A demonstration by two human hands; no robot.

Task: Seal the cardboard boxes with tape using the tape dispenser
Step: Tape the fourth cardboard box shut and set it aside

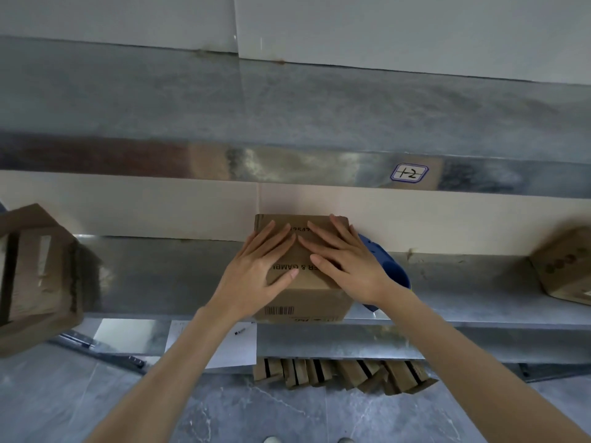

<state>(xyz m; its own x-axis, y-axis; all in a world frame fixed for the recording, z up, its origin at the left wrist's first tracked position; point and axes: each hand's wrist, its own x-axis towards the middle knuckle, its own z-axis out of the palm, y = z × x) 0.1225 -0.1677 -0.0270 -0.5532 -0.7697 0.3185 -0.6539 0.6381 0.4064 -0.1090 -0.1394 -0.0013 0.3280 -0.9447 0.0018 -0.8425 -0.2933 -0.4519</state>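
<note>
A small brown cardboard box (303, 302) with black print and a barcode stands on the metal shelf (166, 276) in the middle of the view. My left hand (259, 266) lies flat on the left half of its top, fingers straight and spread. My right hand (345, 260) presses flat on the right half, fingers straight. The two sets of fingertips nearly meet over the middle of the top. A blue tape dispenser (395, 270) lies on the shelf just right of the box, partly hidden behind my right wrist.
A larger cardboard box (35, 276) sits at the left end of the shelf, another box (566, 266) at the right edge. Several flattened cartons (345, 374) lie on the floor under the shelf. A paper sheet with a pen (233, 340) lies below.
</note>
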